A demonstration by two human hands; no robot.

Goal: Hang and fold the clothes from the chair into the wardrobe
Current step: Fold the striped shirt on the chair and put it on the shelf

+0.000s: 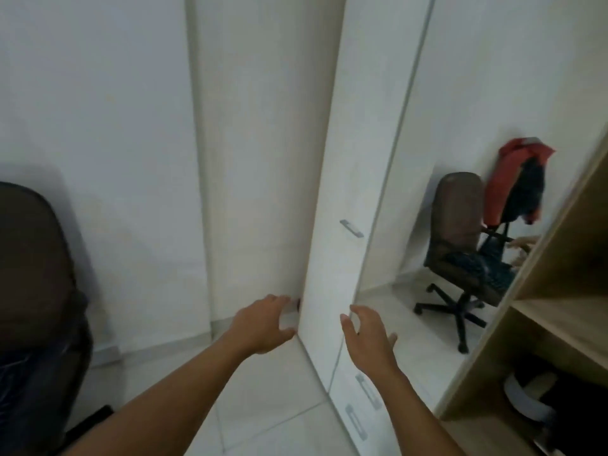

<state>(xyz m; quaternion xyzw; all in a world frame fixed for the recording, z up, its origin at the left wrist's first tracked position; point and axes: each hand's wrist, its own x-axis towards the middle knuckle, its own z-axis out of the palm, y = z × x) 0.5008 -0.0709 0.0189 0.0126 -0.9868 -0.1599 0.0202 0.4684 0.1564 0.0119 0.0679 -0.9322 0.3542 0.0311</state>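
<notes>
Both bare hands reach forward to the tall white wardrobe door, which stands open with its thin edge toward the camera. The left hand is at the door's left side near its lower edge, fingers spread and curled, thumb close to the edge; whether the fingertips actually touch the panel cannot be told. The right hand is on the door's right face, fingers spread apart and holding nothing.

A small metal bar handle sits midway up the door's face, and two more metal handles show low down by the right forearm.

The mirror panel on the door reflects a brown padded office chair on a black wheeled base, with red and dark clothes draped over a chair back behind it (seen only as a reflection) and a dark patterned garment on the seat.

At the left edge of the view is the dark brown chair backrest. At the right stands the light wood wardrobe interior with shelves; dark items lie on its lowest level, too dim to identify.
</notes>
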